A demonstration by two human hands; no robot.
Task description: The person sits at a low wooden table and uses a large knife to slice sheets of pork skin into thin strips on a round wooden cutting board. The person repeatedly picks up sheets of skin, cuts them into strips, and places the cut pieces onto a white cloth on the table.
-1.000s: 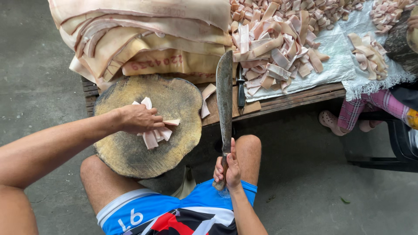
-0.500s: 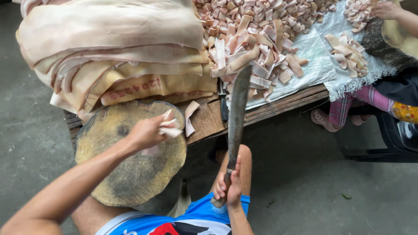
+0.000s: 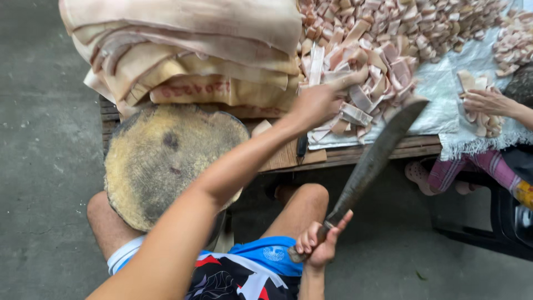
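My left hand (image 3: 319,103) has swung from the round chopping block (image 3: 166,161), lower left and now bare, up to the cut meat pile (image 3: 377,61) at top centre; strips dropped there, fingers loose. Right hand (image 3: 317,244) stays clenched on the cleaver (image 3: 372,161), bottom centre. A co-worker's hand (image 3: 488,103) sorts pieces at right.

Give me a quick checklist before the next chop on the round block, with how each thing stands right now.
1. Round chopping block free of pieces: ok, its top is bare.
2. Left hand off the block: ok, it is over the pile of cut strips.
3. Right hand gripping the cleaver: ok, fingers wrapped round the handle.
4. Blade away from the left arm: ok, it angles up to the right.
5. Other person's hand clear of the blade: ok, off to the right.
6. Next slab ready: ok, stacked behind the block.
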